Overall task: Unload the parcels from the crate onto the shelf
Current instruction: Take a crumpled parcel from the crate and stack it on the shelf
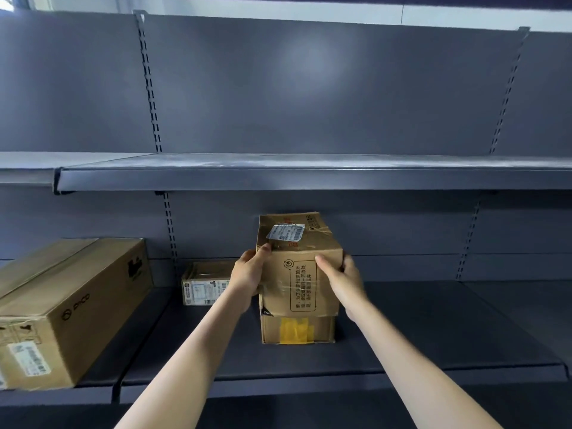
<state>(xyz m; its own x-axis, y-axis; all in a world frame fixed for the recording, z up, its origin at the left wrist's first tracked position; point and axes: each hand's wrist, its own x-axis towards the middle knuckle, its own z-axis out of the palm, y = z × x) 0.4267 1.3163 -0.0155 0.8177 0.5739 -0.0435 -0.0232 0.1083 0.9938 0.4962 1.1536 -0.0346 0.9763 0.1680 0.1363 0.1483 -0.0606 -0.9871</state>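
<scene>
Head view: both hands on taped cardboard parcel (pixel 298 274).
Left hand (pixel 249 275) and right hand (pixel 346 278) grip its sides, fingers curled; it sits atop yellow-taped box (pixel 297 329) on lower shelf (pixel 433 329).

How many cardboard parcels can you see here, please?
4: large box left; small box at back; held box gripped by both hands, above taped box. Others may be hidden.

A dented brown cardboard parcel (pixel 298 267) with a white label sits atop a smaller yellow-taped parcel (pixel 297 329) on the dark shelf (pixel 433 329)
</scene>
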